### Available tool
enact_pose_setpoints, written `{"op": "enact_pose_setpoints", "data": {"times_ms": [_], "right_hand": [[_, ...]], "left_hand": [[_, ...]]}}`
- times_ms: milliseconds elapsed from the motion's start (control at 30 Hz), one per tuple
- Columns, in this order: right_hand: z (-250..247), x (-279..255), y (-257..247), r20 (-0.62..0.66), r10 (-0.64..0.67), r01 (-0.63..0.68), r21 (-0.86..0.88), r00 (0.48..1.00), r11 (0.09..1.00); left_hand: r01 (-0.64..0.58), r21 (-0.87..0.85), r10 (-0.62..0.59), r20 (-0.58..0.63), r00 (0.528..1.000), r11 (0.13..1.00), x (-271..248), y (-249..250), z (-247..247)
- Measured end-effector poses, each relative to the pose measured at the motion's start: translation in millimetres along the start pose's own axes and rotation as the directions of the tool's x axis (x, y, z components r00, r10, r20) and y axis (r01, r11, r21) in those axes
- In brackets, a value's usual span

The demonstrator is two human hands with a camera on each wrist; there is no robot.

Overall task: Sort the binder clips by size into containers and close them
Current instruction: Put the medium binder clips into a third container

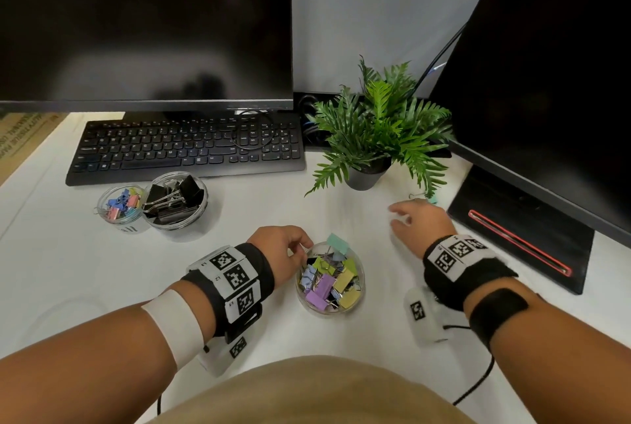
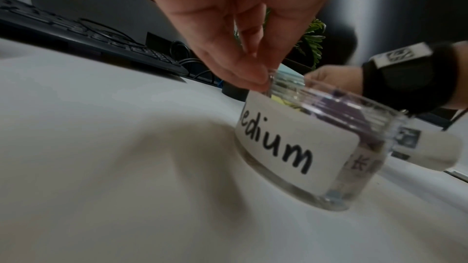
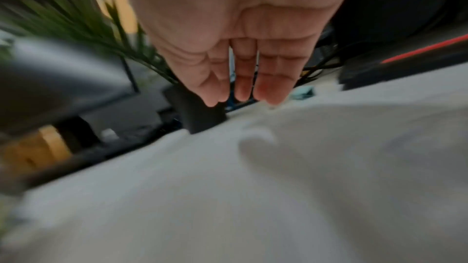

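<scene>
The clear jar labelled "Medium" [image 1: 355, 300] [image 2: 303, 143] stands in front of me, full of pastel medium clips. My left hand [image 1: 302, 247] [image 2: 263, 83] is at its left rim, thumb and forefinger pinching the wire handle of a mint clip [image 1: 337, 242] that sticks up over the jar. My right hand [image 1: 397, 217] [image 3: 243, 97] hovers flat over the cloth with straight fingers and holds nothing. Just beyond its fingertips a mint clip [image 1: 431, 199] [image 3: 303, 92] lies under the plant. At the back left stand a jar of small coloured clips [image 1: 119, 206] and a jar of large black clips [image 1: 176, 200], both uncovered.
A potted fern [image 1: 372, 136] stands behind my right hand, with a monitor stand [image 1: 522, 232] to its right. The keyboard [image 1: 184, 150] lies at the back under the left monitor, with a clear lid [image 1: 252, 131] resting on it. A white cloth covers the desk.
</scene>
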State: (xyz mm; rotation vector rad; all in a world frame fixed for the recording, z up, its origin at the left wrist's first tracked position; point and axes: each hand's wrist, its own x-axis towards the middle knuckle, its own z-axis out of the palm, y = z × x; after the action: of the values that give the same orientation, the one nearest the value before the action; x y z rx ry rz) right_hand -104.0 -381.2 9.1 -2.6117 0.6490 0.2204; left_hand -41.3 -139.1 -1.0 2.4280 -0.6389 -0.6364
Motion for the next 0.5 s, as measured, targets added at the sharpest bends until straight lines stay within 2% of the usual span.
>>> {"op": "enact_pose_setpoints", "data": {"times_ms": [67, 133, 367, 500], "right_hand": [[0.5, 11.0, 21.9, 0.023, 0.096, -0.092, -0.128, 0.995, 0.987], [0.4, 17.4, 35.2, 0.028, 0.154, -0.147, -0.185, 0.988, 0.972], [-4.9, 37.9, 39.2, 0.119, 0.126, -0.053, -0.484, 0.985, 0.874], [-9.6, 39.7, 36.9, 0.21, 0.162, -0.026, -0.535, 0.964, 0.844]], "left_hand": [[-0.009, 0.01, 0.009, 0.001, 1.0, 1.0, 0.1, -0.2, -0.3], [-0.018, 0.011, 0.018, 0.002, 1.0, 1.0, 0.3, 0.2, -0.7], [-0.008, 0.003, 0.008, -0.005, 1.0, 1.0, -0.9, 1.8, -1.1], [-0.002, 0.017, 0.002, -0.01, 1.0, 1.0, -1.2, 2.6, -1.1]]}}
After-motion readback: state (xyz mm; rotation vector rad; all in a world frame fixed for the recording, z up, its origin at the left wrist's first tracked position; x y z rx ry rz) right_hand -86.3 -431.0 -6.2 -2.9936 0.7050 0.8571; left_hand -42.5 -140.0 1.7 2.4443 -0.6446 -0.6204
